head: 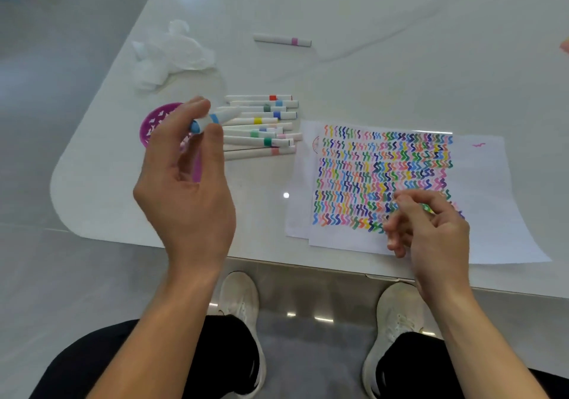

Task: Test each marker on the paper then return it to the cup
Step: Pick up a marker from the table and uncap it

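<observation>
My left hand [184,189] is raised over the table's left side and pinches a white marker with a blue band [215,117] between thumb and fingertips. The marker sits just above a purple perforated cup [154,121], which the hand partly hides. Several capped white markers with coloured bands [261,130] lie in a pile right of the cup. A white paper [492,198] covered in rows of coloured zigzag strokes lies to the right. My right hand [431,229] hovers over its lower part with fingers curled; a small green blur shows at the fingertips.
A lone white marker with a pink band [281,40] lies farther back. Crumpled clear plastic and tissue [172,50] sit at the back left. The white table [369,75] has a rounded left corner; my shoes show below its front edge.
</observation>
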